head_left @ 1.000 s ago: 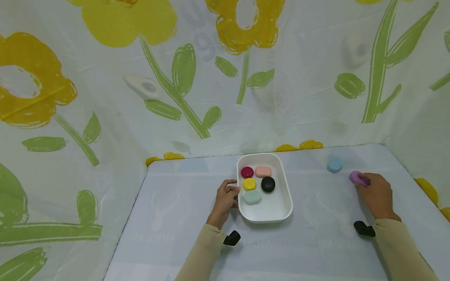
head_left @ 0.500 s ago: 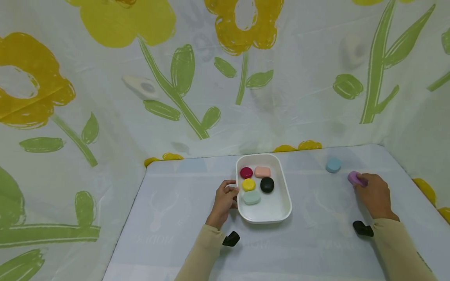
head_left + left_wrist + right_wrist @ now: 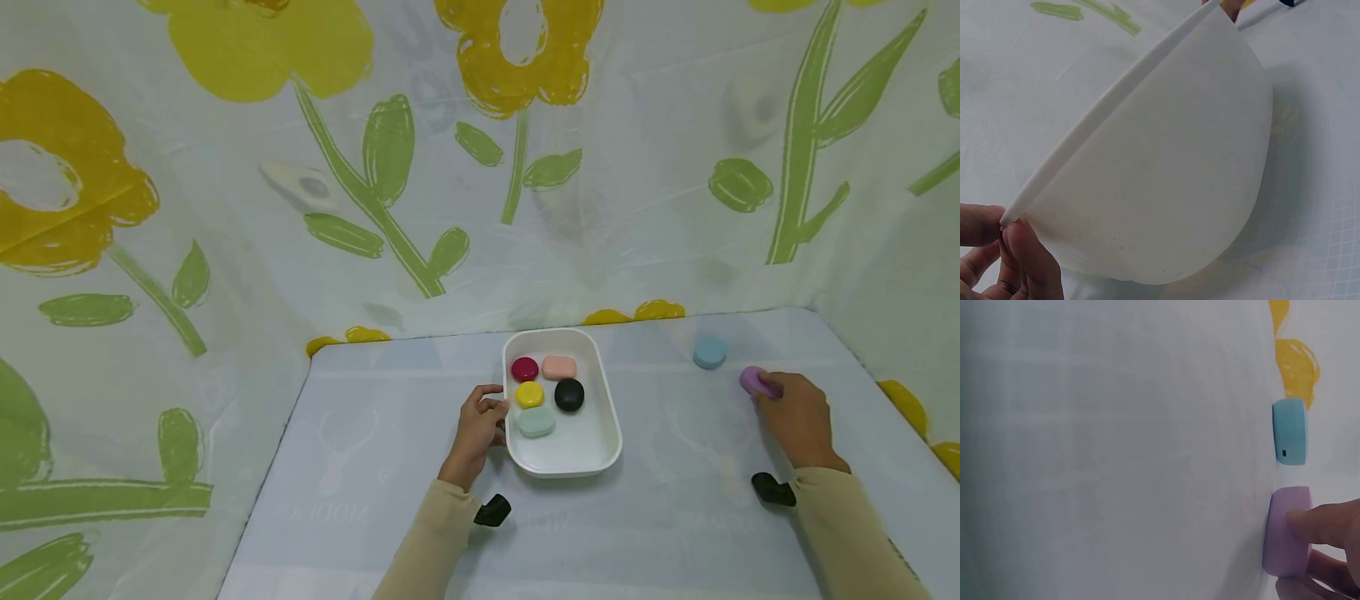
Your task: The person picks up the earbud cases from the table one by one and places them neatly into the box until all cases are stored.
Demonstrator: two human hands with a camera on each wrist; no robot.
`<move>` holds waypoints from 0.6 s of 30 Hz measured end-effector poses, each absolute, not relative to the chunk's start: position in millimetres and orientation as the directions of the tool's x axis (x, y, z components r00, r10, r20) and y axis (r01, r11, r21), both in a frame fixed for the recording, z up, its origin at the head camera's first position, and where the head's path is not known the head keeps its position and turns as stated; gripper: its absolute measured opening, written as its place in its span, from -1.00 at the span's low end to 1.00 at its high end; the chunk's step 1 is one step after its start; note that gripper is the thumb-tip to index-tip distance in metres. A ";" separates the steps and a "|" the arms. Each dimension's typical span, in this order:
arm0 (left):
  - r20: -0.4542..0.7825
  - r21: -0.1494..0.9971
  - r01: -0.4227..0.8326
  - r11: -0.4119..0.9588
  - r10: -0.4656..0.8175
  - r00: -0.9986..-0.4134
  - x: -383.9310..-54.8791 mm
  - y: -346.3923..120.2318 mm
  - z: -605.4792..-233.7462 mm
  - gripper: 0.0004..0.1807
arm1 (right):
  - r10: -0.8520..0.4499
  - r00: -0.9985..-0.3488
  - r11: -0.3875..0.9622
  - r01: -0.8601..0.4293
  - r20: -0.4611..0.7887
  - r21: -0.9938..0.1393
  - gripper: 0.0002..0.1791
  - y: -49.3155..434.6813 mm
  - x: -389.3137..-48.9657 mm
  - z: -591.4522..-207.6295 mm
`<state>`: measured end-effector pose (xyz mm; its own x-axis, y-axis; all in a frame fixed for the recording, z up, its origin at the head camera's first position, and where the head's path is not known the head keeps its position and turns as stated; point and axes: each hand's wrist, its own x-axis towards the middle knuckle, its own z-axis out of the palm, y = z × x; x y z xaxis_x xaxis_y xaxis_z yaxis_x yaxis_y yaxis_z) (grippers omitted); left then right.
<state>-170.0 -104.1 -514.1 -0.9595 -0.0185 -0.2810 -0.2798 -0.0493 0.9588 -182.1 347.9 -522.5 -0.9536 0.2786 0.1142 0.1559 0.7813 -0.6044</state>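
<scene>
My left hand (image 3: 472, 429) pinches the left rim of a white tray (image 3: 573, 454), thumb and finger meeting at its lip in the left wrist view. Inside lie a dark red round soap (image 3: 524, 369), a pink rectangular soap (image 3: 559, 367), a yellow round soap (image 3: 529, 394), a black round soap (image 3: 569, 395) and a pale green soap (image 3: 536, 422). Far to the right, my right hand (image 3: 802, 417) grips a purple oval soap (image 3: 1285, 531) between thumb and fingers, low at the table surface. A light blue round soap (image 3: 709, 352) stands just beyond it, untouched.
A pale cloth covers the table (image 3: 405, 467). Flower-printed fabric (image 3: 637, 208) hangs along the back and both sides. Black wrist-worn pieces (image 3: 492, 510) stick out from both sleeves. The tray is close to the table's back edge.
</scene>
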 end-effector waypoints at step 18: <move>-0.282 0.959 -0.281 -0.029 -0.025 -0.959 -170.3 -103.4 -513.6 -0.59 | 0.249 -0.958 0.784 0.112 0.144 -0.611 -0.57 343.5 -176.2 -521.5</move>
